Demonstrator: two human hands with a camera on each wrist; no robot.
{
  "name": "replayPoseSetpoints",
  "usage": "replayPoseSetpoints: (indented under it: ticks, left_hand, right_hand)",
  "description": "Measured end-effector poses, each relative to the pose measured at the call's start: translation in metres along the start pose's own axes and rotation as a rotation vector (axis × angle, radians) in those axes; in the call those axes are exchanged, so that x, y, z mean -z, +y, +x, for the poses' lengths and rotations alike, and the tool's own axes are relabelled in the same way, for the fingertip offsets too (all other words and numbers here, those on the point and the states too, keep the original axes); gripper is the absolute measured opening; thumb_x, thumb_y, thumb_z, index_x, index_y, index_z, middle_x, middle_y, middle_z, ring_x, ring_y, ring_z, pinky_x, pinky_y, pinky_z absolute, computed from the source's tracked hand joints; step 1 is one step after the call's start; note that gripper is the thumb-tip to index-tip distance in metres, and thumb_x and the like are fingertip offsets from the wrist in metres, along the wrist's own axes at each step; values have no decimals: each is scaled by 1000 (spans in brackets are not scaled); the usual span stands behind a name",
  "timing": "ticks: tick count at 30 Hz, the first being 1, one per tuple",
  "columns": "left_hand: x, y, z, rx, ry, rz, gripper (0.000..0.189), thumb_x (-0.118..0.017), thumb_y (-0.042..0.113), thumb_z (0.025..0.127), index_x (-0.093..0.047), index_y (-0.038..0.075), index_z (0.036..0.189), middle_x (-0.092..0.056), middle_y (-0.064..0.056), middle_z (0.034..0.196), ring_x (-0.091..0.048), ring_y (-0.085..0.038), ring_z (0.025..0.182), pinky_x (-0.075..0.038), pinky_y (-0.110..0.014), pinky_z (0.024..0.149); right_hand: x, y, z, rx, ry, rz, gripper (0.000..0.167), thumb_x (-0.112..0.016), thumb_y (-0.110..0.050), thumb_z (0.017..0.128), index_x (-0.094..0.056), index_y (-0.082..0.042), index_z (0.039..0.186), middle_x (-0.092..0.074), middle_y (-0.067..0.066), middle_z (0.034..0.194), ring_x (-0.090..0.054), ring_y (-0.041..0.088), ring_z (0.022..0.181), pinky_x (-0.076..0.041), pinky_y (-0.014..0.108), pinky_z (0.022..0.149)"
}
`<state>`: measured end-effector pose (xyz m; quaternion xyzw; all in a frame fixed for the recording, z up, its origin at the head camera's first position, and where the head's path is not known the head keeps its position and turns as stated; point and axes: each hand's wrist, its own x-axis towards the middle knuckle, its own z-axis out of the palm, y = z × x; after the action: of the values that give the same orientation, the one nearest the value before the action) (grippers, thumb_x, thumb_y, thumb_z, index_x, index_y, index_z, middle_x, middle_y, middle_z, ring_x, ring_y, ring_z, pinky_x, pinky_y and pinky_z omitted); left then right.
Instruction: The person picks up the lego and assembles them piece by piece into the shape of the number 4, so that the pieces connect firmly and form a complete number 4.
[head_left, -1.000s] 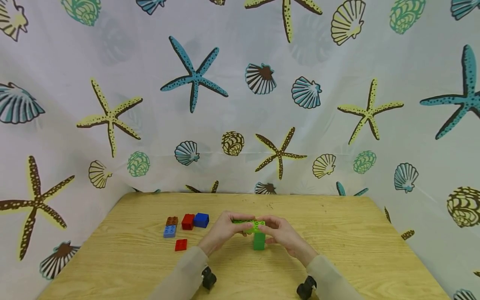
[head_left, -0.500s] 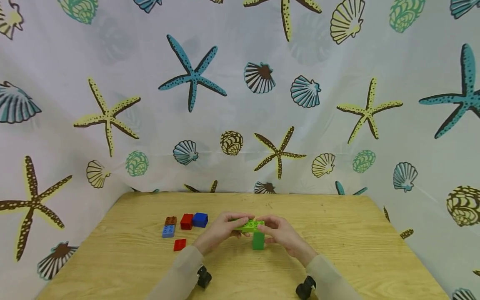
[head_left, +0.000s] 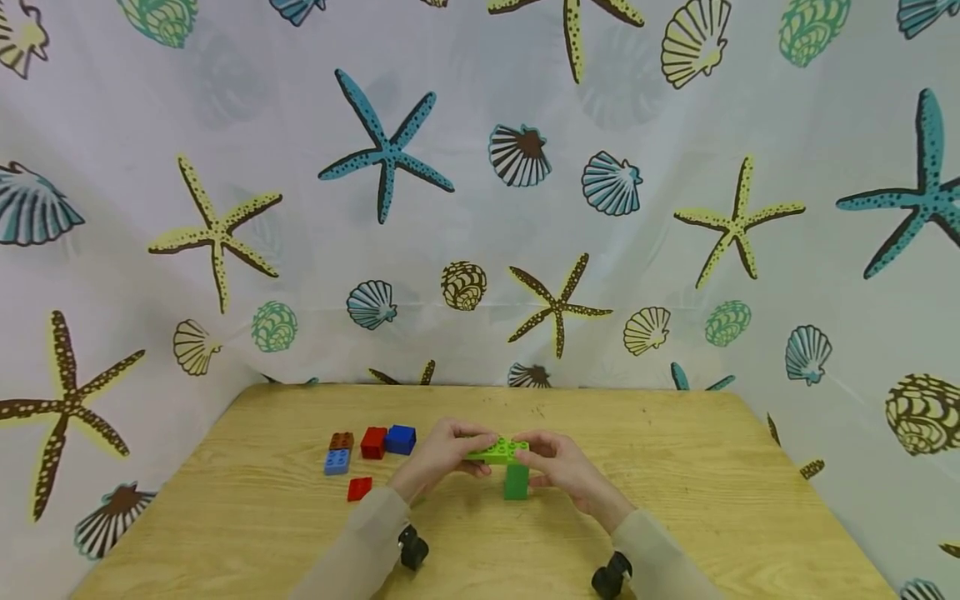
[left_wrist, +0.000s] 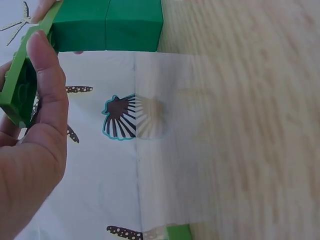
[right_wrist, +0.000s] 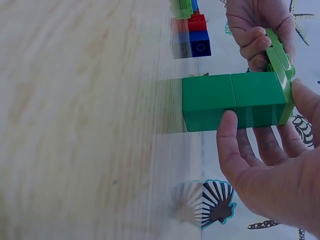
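Observation:
A long light green toy brick (head_left: 495, 452) lies flat across the top of two stacked dark green bricks (head_left: 516, 482), which stand upright on the table. It overhangs them to the left. My left hand (head_left: 441, 454) pinches the overhanging end, thumb on top and fingers beneath. At the other end my right hand (head_left: 566, 468) holds the stack. In the right wrist view the thumb (right_wrist: 306, 97) presses the light green brick's studded side and a fingertip (right_wrist: 228, 120) touches the dark green bricks. The left wrist view shows the light green brick's hollow underside (left_wrist: 25, 92).
On the left of the wooden table (head_left: 675, 467) lie a red brick (head_left: 373, 442), a blue brick (head_left: 401, 439), a brown brick (head_left: 341, 441), a light blue brick (head_left: 337, 462) and a flat red piece (head_left: 360, 488). Another light green piece (left_wrist: 179, 232) shows in the left wrist view.
My left hand has shifted slightly left along the light green brick, its thumb going from the near side to the top. The right hand and the stack stay in place.

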<state>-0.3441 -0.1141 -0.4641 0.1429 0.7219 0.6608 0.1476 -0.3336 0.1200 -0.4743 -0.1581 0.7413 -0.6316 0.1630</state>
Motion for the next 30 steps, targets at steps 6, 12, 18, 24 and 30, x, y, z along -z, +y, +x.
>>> replayPoseSetpoints:
  ticks: [6,12,18,24,30]
  left_hand:
    - [4,4,-3,7,-50,60,45,-60,36,97,-66,1,124,-71,-18,106,-74,-21,78,-60,-35,74]
    - [17,7,-9,19,-83,193,61,-39,53,102,-64,3,125,-71,-20,106,-72,-30,89,-59,-39,79]
    - [32,6,-18,47,-62,223,67,-39,57,101,-58,0,131,-71,-21,105,-72,-27,89,-58,-39,81]
    - [51,2,-31,82,-74,223,65,-43,58,99,-61,2,127,-70,-20,111,-71,-31,93,-57,-43,83]
    - [68,5,-44,71,-140,301,54,-44,47,102,-64,2,123,-68,-24,115,-69,-38,97,-57,-44,82]
  right_hand:
    - [0,0,0,-6,3,-1,45,-62,-32,97,-56,-9,135,-62,10,124,-62,13,101,-55,44,86]
    - [-2,-2,-1,-14,8,2,45,-63,-31,97,-56,-11,136,-61,9,124,-61,13,101,-56,40,82]
    - [-3,-4,-2,-10,7,-7,46,-62,-31,97,-55,-10,137,-60,10,126,-60,13,102,-56,40,82]
    - [-3,-4,-3,-11,5,-9,45,-62,-32,97,-56,-13,137,-56,10,133,-59,14,106,-55,43,85]
    - [-3,-3,-3,-8,2,-6,45,-62,-32,97,-55,-12,137,-54,11,136,-58,14,108,-54,46,87]
